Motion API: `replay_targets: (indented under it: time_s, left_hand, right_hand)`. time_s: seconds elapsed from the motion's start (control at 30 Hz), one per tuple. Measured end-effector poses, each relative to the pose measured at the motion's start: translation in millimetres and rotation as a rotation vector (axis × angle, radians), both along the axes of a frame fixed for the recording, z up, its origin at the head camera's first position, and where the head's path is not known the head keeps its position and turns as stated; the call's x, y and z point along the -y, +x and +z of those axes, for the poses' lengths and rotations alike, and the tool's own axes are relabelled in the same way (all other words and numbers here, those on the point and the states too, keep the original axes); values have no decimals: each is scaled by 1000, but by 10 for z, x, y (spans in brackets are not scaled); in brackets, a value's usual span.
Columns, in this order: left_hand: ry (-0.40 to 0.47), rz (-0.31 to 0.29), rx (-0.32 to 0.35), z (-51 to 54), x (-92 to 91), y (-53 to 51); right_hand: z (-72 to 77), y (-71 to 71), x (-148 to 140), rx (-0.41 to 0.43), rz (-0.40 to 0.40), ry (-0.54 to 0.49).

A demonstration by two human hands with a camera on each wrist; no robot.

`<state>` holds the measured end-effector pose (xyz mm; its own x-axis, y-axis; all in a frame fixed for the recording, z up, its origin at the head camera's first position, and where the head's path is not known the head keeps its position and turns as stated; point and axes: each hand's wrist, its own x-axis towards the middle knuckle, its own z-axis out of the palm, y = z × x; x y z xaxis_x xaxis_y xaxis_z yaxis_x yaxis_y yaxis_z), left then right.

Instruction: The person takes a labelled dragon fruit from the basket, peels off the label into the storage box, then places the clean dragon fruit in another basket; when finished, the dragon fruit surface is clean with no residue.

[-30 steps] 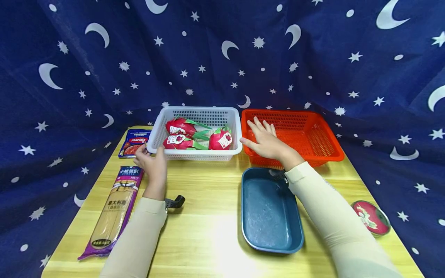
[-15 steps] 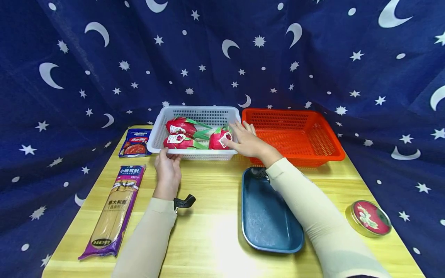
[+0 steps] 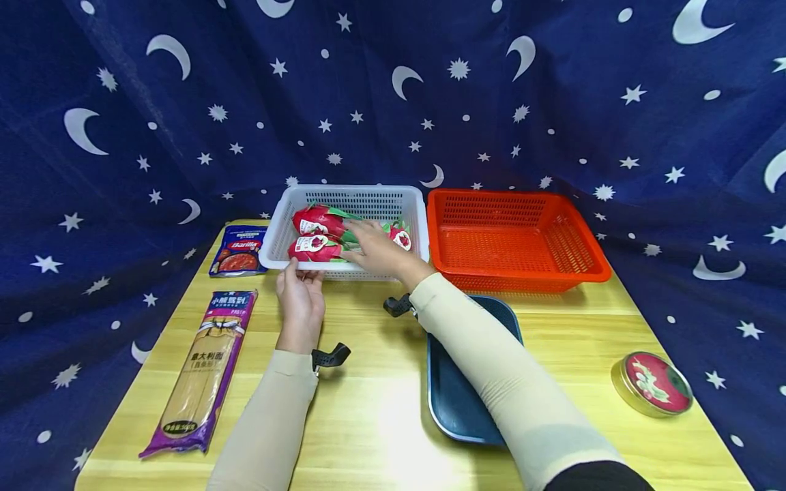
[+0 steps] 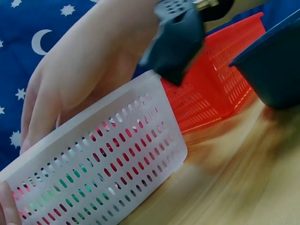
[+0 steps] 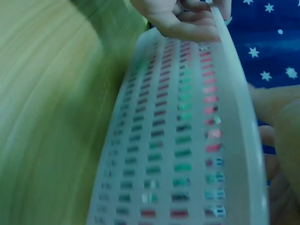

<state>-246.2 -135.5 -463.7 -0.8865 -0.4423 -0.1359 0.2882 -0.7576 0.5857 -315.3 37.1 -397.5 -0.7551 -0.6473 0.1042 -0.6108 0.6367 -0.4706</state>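
Note:
In the head view, a white plastic basket holds three pink-red dragon fruits with green leaves and white labels. One dragon fruit lies at the front left, another dragon fruit behind it, and a third dragon fruit sits on the right, partly covered by my right hand. That hand reaches over the front rim, fingers extended at the leaves of the left pair; whether it touches them is unclear. My left hand grips the basket's front rim, thumb on top and fingers below, as the right wrist view shows.
A red basket stands right of the white one. A dark blue tub lies partly under my right forearm. At left are a pasta pack and a Barilla sauce pouch; at right, a round tin.
My right hand has moved left from over the red basket into the white basket. My left hand has shifted from the white basket's left corner to its front rim.

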Motion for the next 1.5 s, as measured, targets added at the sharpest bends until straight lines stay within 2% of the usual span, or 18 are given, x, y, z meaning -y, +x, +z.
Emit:
replay_targets:
  time_s: [0.1,0.3,0.5,0.87,1.07,1.2,1.33,1.5]
  left_hand:
    - [-1,9,-7,-22,1,2]
    - [26,35,-17,-43,-4,1]
    - [41,33,-25,-53,0,5]
    - [68,55,-41,-78,-4,-7]
    - [66,44,-56,-92,0,-21]
    - [73,54,-56,-92,-1,-15]
    - [61,54,-62,-92,-4,-14]
    - [50,61,-64,-89,-15,-11]
  right_hand:
    - [-37,-55,176,12,12,17]
    - [-78,-161,344,111,-82,53]
    - [-109,-231,419,126,-121,47]
    - [-128,-259,438,188,-112,8]
    - [-99,-244,430,223,-122,32]
    - [-83,-239,428,251,-98,52]
    - [-95,-264,419,275,-38,54]
    - [-124,-291,388,334,6,9]
